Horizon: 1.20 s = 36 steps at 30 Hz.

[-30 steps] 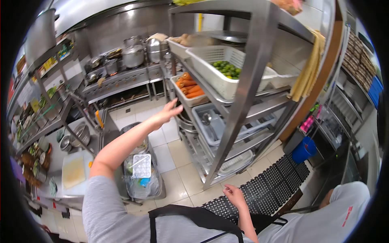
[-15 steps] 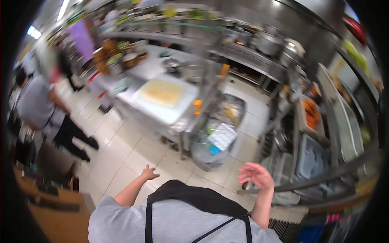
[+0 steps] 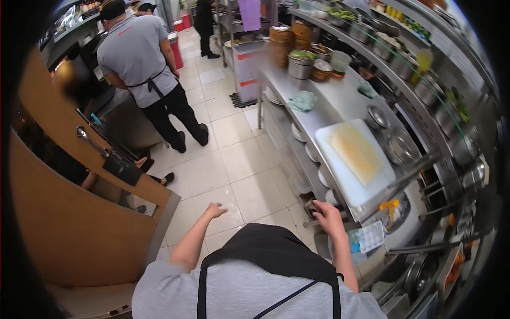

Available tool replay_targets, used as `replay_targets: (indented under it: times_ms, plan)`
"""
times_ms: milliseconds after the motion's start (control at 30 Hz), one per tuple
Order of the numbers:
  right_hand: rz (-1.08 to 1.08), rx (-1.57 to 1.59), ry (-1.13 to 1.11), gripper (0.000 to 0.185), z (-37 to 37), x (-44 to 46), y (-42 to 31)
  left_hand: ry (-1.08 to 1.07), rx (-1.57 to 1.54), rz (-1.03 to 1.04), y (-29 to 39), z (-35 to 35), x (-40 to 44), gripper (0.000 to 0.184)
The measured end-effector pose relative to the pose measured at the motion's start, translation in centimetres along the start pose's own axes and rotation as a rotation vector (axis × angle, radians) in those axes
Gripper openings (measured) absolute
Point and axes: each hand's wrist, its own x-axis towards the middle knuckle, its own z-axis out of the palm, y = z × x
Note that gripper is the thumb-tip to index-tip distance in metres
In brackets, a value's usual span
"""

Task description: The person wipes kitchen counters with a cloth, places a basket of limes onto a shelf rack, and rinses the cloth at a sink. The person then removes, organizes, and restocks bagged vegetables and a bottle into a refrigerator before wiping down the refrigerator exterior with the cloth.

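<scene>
My left hand [image 3: 216,211] hangs in the air over the tiled floor, with nothing in it and its fingers stretched out. On the other side, my right hand [image 3: 329,217] is raised near the front corner of the steel worktable [image 3: 340,103]; its fingers are loosely bent, apart and hold nothing. Closest to that hand on the table lies a white cutting board [image 3: 332,137] with a stained yellowish patch [image 3: 355,153]. Below and beside my right forearm is a bin bag of rubbish with a white egg-type tray [image 3: 371,237] on top.
A wooden door [image 3: 90,228] with a metal handle stands at left. Beyond it a person in a grey shirt [image 3: 135,56] faces away. On the table are a green cloth [image 3: 302,101], bamboo steamers [image 3: 281,45] and metal bowls [image 3: 402,146]. Racks line the right side.
My view has swung left, bringing the door and the person in grey closer and shifting the worktable to the right. My right hand has turned and its fingers bent more; both hands stay unloaded.
</scene>
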Motion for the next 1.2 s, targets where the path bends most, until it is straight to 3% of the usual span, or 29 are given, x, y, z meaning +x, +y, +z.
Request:
replay_targets:
  times_ms: [67, 133, 233, 300, 333, 433, 567, 633, 700, 733, 833, 1000, 1067, 1200]
  plan:
    - [0.001, -0.001, 0.12, 0.018, 0.8, 3.6, 1.1, 0.114, -0.065, 0.049, 1.5, -2.3, 4.1, 0.062]
    - [0.059, -0.022, 0.174, 0.01, 0.9, 7.4, 2.5, 0.177, -0.112, 0.038, 2.1, -4.6, 7.4, 0.061]
    - [-0.012, -0.012, 0.258, 0.018, 0.7, 13.9, 3.9, 0.248, -0.177, -0.04, 1.9, -7.9, 11.4, 0.06]
    - [0.263, -0.05, 0.174, 0.024, -0.5, 19.0, 3.0, 0.203, -0.137, -0.139, -0.6, -9.6, 14.0, 0.059]
    - [0.246, -0.044, 0.169, 0.024, -0.6, 22.1, 2.8, 0.149, -0.058, -0.182, -1.6, -10.5, 14.7, 0.058]
    - [0.034, 0.159, 0.105, 0.027, 0.6, 30.5, 1.9, 0.049, 0.018, -0.31, -4.2, -12.3, 15.9, 0.056]
    - [-0.224, -0.025, -0.051, 0.038, 4.1, 42.8, -3.4, -0.007, -0.098, -0.392, -5.9, -15.7, 18.4, 0.056]
    - [-0.333, 0.072, -0.138, 0.039, 6.8, 48.5, -6.5, -0.018, -0.269, -0.441, -6.5, -16.7, 20.7, 0.049]
    - [-0.442, 0.053, -0.178, 0.038, 9.6, 53.7, -9.3, -0.004, -0.286, -0.438, -7.6, -17.1, 24.0, 0.058]
    - [-0.536, 0.041, -0.216, 0.036, 11.0, 55.9, -10.4, -0.022, -0.454, -0.44, -9.7, -16.1, 27.0, 0.059]
    - [-0.616, -0.014, -0.246, 0.034, 13.4, 62.0, -13.0, -0.04, -0.517, -0.412, -6.0, -20.7, 32.3, 0.059]
    - [-0.45, 0.03, -0.277, 0.032, 13.9, 69.6, -13.5, -0.124, -0.279, -0.267, 0.0, -31.9, 44.8, 0.056]
    - [-0.374, 0.024, -0.269, 0.031, 13.7, 72.3, -12.0, 0.005, -0.18, -0.127, -1.4, -34.1, 52.6, 0.055]
    - [-0.126, -0.036, -0.245, 0.032, 13.3, 77.1, -7.5, 0.074, -0.191, -0.082, 1.4, -44.0, 59.8, 0.056]
